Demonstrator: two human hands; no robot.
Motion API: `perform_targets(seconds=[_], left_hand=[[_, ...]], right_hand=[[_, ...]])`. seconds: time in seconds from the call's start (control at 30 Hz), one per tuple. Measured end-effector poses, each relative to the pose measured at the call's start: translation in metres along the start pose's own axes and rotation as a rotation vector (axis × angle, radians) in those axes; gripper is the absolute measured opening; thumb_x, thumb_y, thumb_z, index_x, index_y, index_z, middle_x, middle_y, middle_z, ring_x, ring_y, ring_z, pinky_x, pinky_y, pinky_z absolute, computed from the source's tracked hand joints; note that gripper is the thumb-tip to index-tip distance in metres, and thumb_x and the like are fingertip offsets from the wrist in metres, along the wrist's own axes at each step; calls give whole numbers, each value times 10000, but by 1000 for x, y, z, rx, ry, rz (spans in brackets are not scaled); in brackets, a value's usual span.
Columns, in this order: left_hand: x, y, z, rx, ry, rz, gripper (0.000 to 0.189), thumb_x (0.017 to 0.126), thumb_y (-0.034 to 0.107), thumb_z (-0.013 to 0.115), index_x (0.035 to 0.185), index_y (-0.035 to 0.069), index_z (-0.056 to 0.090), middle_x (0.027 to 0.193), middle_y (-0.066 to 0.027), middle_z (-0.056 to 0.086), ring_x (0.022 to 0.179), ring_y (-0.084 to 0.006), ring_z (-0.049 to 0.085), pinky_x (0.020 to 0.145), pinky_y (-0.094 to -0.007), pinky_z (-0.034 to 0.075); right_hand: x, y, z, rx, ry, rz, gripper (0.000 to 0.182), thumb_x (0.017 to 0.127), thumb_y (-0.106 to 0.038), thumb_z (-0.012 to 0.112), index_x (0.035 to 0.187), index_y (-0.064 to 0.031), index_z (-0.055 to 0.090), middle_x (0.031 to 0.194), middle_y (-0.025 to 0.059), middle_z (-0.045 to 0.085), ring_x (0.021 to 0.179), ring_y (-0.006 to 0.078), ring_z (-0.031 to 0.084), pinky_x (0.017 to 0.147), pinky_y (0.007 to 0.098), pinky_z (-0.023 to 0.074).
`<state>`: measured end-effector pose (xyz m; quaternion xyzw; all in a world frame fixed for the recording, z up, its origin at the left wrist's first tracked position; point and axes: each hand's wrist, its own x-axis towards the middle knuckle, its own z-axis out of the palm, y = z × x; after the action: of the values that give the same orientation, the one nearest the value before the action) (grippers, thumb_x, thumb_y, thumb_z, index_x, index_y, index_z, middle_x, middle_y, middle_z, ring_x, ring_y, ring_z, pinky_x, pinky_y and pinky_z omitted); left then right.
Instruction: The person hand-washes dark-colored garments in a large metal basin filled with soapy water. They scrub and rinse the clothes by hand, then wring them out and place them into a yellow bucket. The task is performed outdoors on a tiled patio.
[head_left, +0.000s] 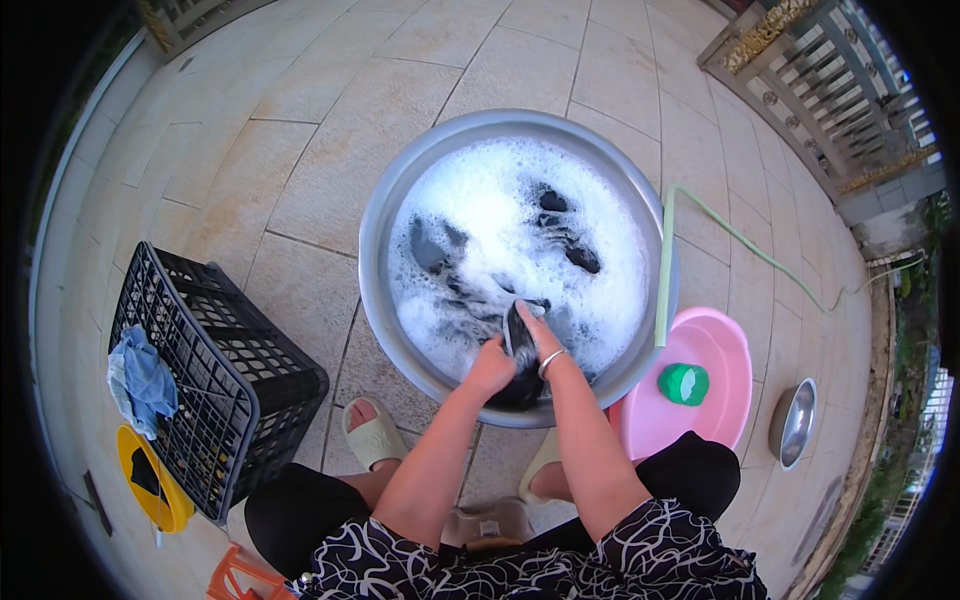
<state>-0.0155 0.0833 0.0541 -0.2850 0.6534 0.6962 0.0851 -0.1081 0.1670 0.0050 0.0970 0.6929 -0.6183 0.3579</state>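
Observation:
A large grey metal basin (381, 330) stands before me, filled with white suds (495, 180). My left hand (493, 369) grips wet black fabric (523, 386) at the near side of the basin. My right hand (538, 330), with a silver bangle at the wrist, presses the same fabric from the right. Part of the cloth hangs against the near inner wall. Darker patches of soaked cloth (427, 251) show through the foam on the left. More black cloth (581, 256) pokes up at the right; how far it extends under the suds is hidden.
A pink basin (739, 390) holding a green bag-like item (682, 384) sits at right, near a steel bowl (795, 424). A pale green hose (772, 259) hangs over the big basin's rim. At left are a black plastic crate (247, 360), blue cloth (144, 379) and a yellow bucket (176, 506).

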Motion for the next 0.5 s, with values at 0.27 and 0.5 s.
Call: perform_targets(seconds=[0.27,0.5], left_hand=[[6,-15,-26,-499,-170,-222,312,763,313,548,911,38,547,890,-94,574,813,-240,545,729,-376,423],[32,-58,-52,-1225,111,-115,416,815,406,444,990,37,523,961,-92,559,886,-224,533,794,-355,426]], right_hand=[[-35,-31,4,-264,158,-270,334,732,-265,584,887,30,567,804,124,599,698,206,555,657,320,431],[-110,-52,75,-824,-151,-398,609,737,-546,444,952,12,563,840,245,566,822,386,537,747,416,419]])
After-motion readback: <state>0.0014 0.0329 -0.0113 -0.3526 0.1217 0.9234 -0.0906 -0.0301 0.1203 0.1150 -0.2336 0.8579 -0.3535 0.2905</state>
